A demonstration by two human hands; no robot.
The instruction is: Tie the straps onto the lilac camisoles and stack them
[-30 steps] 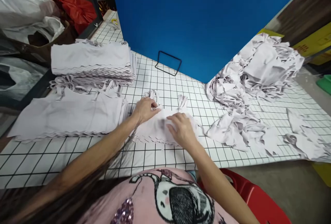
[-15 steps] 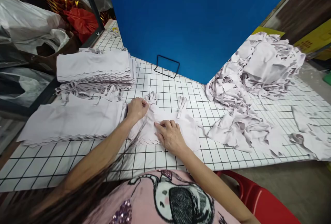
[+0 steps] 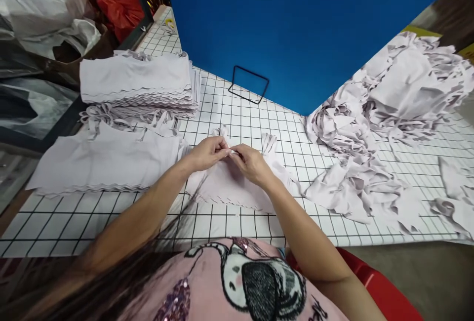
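Observation:
A pale, thin-strapped garment like a camisole (image 3: 229, 190), with a scalloped lower edge, lies flat on the grid-patterned table cover (image 3: 207, 220) in front of me. My left hand (image 3: 208, 154) and my right hand (image 3: 252, 163) meet over its upper edge. Both have thumb and forefinger pinched together, tip to tip, on a bit of its fabric. Exactly which bit is too small to make out. Its gathered straps (image 3: 269, 143) stick up beyond my hands. On my left is a neat stack of matching garments (image 3: 99, 163).
Behind that stack sits another folded stack (image 3: 135, 79). A crumpled heap of pale garments (image 3: 403, 89) fills the right, with loose pieces (image 3: 355, 187) nearer me. A large blue panel (image 3: 289, 29) rises at the back, with a black wire frame (image 3: 249, 85) before it. A red chair (image 3: 385, 286) is lower right.
My right hand has moved up from the garment's middle to meet my left, which has shifted slightly right. Both now pinch at the upper edge. The view has shifted slightly.

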